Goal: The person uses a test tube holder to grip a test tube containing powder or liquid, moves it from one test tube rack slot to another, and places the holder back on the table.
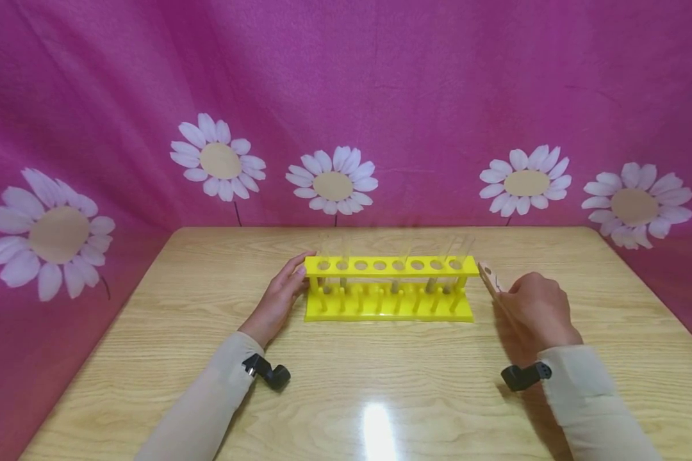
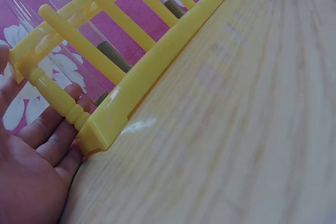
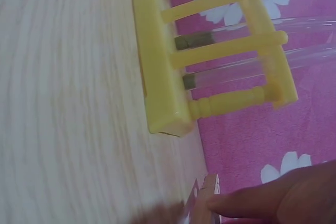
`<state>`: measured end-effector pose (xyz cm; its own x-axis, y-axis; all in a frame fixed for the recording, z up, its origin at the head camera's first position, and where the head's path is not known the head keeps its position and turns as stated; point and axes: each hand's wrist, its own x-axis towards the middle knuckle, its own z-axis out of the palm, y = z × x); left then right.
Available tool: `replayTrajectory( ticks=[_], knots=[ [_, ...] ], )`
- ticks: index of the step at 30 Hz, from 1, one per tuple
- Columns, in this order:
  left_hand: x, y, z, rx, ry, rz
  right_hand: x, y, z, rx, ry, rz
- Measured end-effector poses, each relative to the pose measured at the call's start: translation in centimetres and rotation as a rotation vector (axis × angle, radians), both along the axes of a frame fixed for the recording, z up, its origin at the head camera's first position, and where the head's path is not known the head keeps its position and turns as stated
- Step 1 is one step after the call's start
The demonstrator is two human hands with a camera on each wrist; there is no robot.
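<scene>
A yellow test tube rack (image 1: 389, 316) stands upright on the table, with several clear test tubes (image 3: 310, 23) in its holes. Dark greenish-brown matter (image 2: 113, 56) fills the bottom of the tubes. At the rack's left end my left hand (image 1: 275, 302) grips it, thumb in front near the top bar and fingers behind the turned end post (image 2: 59, 98). Off the right end, my right hand (image 1: 541, 310) pinches a wooden test tube holder (image 1: 489, 276). The holder's tip points toward the rack's top bar, and part of its handle is hidden beneath the hand.
The pale wooden table (image 1: 334, 384) runs back to a magenta cloth (image 1: 415, 96) printed with white flowers. A row of yellow pegs (image 1: 379, 301) rises from the front of the rack's base. Small black cameras (image 1: 272, 374) sit on both wrists.
</scene>
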<state>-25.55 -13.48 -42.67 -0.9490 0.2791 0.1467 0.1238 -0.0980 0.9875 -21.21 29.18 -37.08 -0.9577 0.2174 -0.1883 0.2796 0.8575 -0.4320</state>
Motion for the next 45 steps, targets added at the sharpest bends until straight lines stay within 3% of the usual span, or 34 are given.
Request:
replayTrajectory(
  ticks=[10,33,45],
  knots=[
    [0.0,0.0,0.0,-0.007,-0.002,-0.002,-0.1,0.0,-0.3,0.04,-0.002,0.028],
    [-0.2,-0.1,-0.1,-0.01,0.01,-0.019,0.1,0.0,-0.2,0.052,-0.074,0.012],
    [-0.5,0.2,-0.2,-0.019,-0.003,-0.025,0.7,-0.3,1.2,0.061,-0.068,0.016]
  ],
)
